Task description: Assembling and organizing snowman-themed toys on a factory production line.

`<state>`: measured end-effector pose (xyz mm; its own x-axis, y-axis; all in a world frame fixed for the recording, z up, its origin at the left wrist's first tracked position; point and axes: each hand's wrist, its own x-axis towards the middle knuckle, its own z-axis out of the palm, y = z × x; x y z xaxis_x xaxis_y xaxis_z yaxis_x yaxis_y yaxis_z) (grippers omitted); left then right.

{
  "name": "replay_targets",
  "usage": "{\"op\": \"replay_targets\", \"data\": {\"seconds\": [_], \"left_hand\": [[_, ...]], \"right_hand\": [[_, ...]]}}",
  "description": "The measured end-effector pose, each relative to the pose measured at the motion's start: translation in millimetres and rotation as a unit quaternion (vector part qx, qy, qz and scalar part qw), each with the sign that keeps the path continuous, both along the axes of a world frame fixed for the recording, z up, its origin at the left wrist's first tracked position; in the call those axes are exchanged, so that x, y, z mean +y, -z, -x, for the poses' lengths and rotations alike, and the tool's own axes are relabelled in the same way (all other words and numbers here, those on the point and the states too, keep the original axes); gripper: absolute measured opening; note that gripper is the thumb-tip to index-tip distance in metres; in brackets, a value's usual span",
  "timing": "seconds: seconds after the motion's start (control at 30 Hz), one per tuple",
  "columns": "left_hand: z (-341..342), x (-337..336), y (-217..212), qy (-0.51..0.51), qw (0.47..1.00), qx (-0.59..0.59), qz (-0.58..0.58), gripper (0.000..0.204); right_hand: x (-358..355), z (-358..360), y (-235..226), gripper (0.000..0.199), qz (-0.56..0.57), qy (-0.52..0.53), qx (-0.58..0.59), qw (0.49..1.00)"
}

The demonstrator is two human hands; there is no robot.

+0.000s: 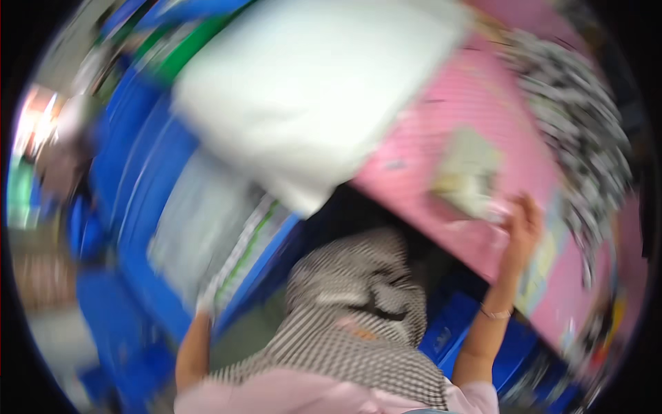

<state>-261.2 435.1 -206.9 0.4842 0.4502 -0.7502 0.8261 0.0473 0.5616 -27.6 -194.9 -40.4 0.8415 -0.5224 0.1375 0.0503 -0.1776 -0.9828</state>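
Observation:
My right hand (pixel 525 219) is over the pink table, its blurred fingers loosely apart, and I see nothing held in them. Just left of it sits a small pale greenish box (pixel 467 169) with something whitish, possibly thin plastic, at its near side. My left hand (pixel 205 303) is low at the near edge of a blue crate (pixel 141 272). Its fingers are smeared and partly hidden, with something white at the tips. Inside the crate lie flat clear plastic packages (pixel 196 224), one with a green-and-white strip along its edge.
A large white sheet or bag (pixel 324 90) covers the far middle, overlapping crate and table. Striped grey-and-white cloth pieces (pixel 579 124) are heaped on the pink table (pixel 414 155) at right. Further blue crates (pixel 448 331) stand under the table. A person (pixel 65 148) is at far left.

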Motion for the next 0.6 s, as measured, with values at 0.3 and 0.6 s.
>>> {"op": "replay_targets", "data": {"seconds": [0.3,0.6], "left_hand": [[-28,-22,-12,0.242,0.963,0.013,-0.12,0.054],[-30,-18,-16,0.291,0.881,0.054,-0.37,0.056]], "right_hand": [[-128,-88,-9,0.029,0.031,0.135,-0.139,0.981],[-143,-192,12,0.037,0.57,0.174,0.086,0.798]]}}
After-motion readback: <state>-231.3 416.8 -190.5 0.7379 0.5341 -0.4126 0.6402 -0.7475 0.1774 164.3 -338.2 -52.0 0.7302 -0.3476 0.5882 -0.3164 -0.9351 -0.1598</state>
